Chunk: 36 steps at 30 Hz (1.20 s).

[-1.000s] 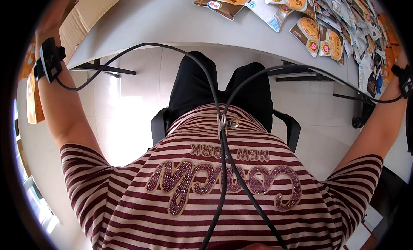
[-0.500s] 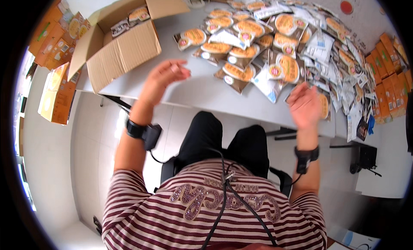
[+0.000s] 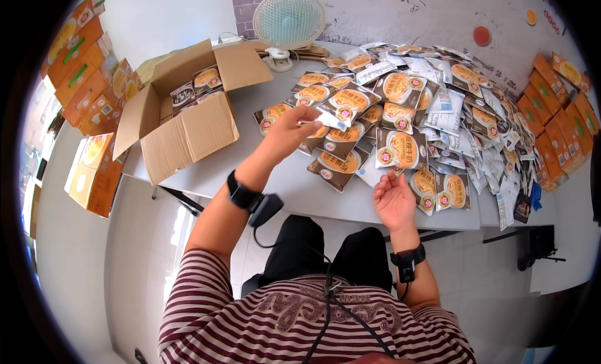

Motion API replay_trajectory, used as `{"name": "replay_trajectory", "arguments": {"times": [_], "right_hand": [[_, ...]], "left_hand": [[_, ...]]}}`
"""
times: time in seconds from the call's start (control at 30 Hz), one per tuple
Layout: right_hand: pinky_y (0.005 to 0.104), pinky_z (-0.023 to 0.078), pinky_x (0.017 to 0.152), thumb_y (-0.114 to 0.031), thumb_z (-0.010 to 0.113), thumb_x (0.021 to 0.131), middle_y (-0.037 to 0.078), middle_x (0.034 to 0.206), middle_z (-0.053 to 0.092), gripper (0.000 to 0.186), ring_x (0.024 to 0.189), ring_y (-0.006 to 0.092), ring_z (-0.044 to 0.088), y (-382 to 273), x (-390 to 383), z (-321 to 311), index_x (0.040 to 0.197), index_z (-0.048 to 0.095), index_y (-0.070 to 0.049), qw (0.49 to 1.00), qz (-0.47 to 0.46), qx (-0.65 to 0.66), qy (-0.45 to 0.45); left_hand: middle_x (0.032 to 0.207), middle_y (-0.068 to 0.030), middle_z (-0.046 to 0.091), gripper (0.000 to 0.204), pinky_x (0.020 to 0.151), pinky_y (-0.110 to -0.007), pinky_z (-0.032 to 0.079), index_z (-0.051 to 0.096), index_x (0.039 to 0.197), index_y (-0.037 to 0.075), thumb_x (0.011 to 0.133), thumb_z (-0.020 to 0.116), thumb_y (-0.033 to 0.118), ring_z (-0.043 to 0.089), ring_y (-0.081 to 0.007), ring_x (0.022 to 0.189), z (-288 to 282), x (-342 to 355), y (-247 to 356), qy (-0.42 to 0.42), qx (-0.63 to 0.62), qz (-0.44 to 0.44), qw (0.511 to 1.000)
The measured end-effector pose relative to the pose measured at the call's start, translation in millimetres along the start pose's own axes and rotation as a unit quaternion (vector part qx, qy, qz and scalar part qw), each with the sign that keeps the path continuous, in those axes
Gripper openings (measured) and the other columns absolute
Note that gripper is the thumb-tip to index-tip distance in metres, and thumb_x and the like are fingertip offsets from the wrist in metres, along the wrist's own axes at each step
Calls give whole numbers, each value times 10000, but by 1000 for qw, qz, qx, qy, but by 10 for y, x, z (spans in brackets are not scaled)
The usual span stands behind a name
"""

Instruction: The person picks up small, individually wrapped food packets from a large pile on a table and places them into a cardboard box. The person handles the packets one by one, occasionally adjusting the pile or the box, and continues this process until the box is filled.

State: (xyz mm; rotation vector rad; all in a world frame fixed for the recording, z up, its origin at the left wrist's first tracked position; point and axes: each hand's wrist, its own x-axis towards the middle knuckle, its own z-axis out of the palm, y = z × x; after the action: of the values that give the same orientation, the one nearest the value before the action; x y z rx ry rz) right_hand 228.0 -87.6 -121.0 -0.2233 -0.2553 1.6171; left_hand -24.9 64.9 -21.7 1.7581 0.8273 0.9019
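Brown pouches with orange pictures on them lie in a loose heap, with white backs showing on some. My left hand reaches over the heap's left edge. Its fingers are stretched forward, apart, beside a white pouch corner, and hold nothing that I can see. Palm up, my right hand is at the near side of the heap, its fingers loosely bent and open. The fingertips are close to the lower edge of a pouch; contact cannot be made out. Two more pouches lie right of that hand.
An open cardboard box with a few pouches inside stands on the left of the grey table. Behind it is a pale green fan. Orange cartons are stacked at far left and far right. A large white-and-brown pouch pile spreads right.
My left hand has moved right and forward to the pouches. My right hand has shifted left and turned palm up. The view has tilted up, bringing the fan into sight.
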Motion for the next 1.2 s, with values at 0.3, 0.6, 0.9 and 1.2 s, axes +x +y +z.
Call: {"name": "replay_trajectory", "arguments": {"times": [0.3,0.6,0.9,1.2], "right_hand": [[324,468,760,-300,454,951,75,947,608,301,863,187,569,6,-46,21,1020,608,-51,1000,-1,-21,17],[323,453,770,-276,472,942,77,952,597,276,868,189,550,27,-17,60,1036,605,-53,1000,10,-11,5],[368,476,868,-261,451,948,106,1111,589,356,1012,213,576,71,26,39,1192,502,-8,984,10,-180,-8],[308,528,707,-227,561,906,40,1123,544,477,960,119,550,371,181,324,1300,374,-37,926,46,-375,-5]], "left_hand": [[1048,-231,601,726,846,-374,463,564,1113,-29,622,765,467,590,-317,972,419,1187,-397,13,340,-57,939],[1121,-218,578,769,813,-356,466,528,1107,-85,599,813,418,574,-286,1021,431,1170,-378,-57,216,-103,969],[1067,-101,627,369,720,-321,545,508,1186,-4,855,610,123,640,-181,902,367,71,-280,-100,-351,-172,915],[1122,-80,603,390,872,-288,469,478,1215,21,852,607,78,582,-144,1001,644,-399,-480,-126,-321,-39,938]]}}
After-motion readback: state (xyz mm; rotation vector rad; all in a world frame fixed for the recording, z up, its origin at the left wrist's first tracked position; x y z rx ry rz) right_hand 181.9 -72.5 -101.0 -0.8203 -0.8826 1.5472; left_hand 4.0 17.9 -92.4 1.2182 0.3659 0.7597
